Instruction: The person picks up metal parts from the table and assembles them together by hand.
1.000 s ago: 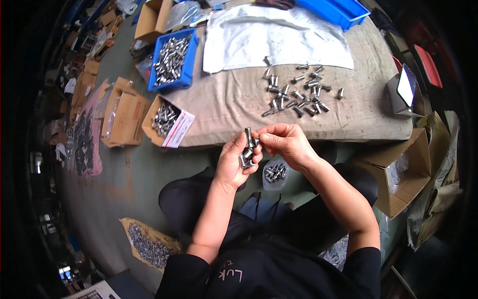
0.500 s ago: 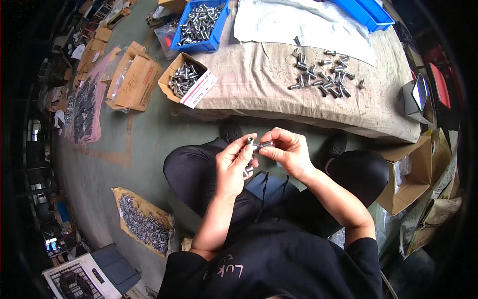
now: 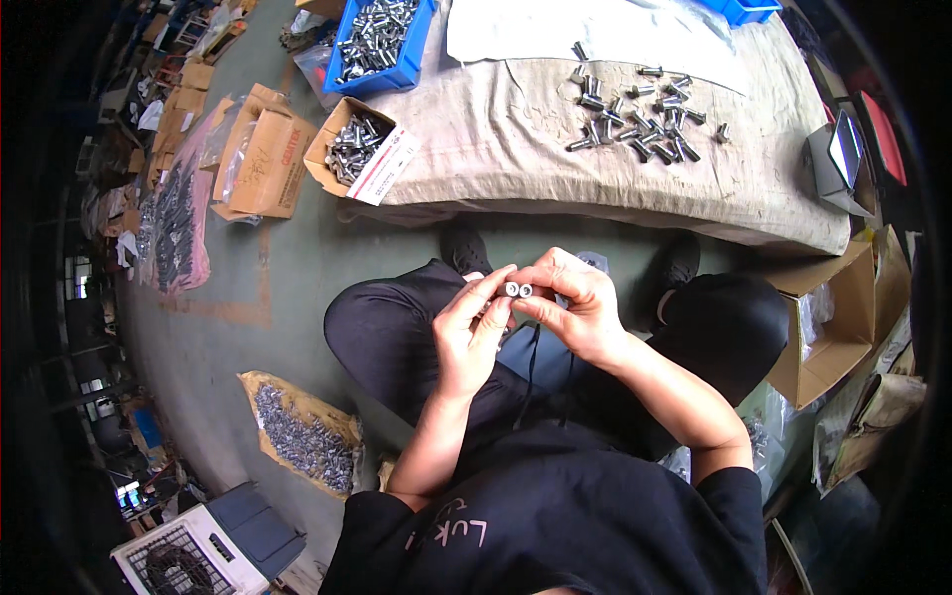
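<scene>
Two shiny metal cylinders are pinched between my hands, side by side, with their round hollow ends facing up at me. The left cylinder (image 3: 512,289) is between the thumb and fingers of my left hand (image 3: 459,342). My right hand (image 3: 580,305) grips the right cylinder (image 3: 526,292) with thumb and index finger, and the two touch or nearly touch. The cylinders' lengths are hidden by my fingers. Whether more pieces lie in my left palm I cannot tell. Similar headed metal pieces (image 3: 650,124) lie loose on the cloth-covered table ahead.
On the table's left end stand a blue bin (image 3: 405,77) and an open cardboard box (image 3: 317,164), both holding metal pieces. Small parts (image 3: 307,436) lie on a floor sheet at left. Another open carton (image 3: 843,317) is at right, beyond my knee.
The cylinder in my right hand has turned from lying sideways to end-up, beside the left one. Both now show their round ends. The whole view has shifted slightly.
</scene>
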`<state>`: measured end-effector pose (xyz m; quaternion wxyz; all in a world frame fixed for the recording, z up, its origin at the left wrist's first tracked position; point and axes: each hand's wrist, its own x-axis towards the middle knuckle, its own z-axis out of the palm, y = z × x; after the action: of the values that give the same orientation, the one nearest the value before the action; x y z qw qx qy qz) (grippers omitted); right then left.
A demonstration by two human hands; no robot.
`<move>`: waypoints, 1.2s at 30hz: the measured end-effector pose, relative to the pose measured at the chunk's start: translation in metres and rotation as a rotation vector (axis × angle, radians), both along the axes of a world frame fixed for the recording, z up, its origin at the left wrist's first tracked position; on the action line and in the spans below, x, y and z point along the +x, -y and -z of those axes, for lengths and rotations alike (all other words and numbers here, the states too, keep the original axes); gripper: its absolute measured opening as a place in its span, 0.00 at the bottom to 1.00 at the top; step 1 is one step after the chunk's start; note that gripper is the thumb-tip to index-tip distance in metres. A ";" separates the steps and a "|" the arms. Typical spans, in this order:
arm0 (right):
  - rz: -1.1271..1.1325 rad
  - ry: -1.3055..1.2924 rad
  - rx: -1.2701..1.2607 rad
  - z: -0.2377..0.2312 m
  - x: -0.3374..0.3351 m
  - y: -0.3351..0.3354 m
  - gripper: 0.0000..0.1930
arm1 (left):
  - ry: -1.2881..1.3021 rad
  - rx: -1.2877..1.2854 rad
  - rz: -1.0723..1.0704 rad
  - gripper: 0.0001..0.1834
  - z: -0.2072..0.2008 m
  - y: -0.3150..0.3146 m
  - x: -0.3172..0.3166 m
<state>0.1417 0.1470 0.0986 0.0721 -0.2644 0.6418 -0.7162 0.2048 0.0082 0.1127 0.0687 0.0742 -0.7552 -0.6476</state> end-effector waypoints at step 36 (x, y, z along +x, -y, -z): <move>-0.222 0.039 0.129 -0.002 -0.005 0.001 0.10 | -0.089 -0.497 0.049 0.42 -0.002 0.000 0.001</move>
<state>0.1365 0.1460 0.1010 0.1804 -0.3147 0.6519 -0.6659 0.2053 0.0083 0.1151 0.1021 0.0081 -0.8891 -0.4462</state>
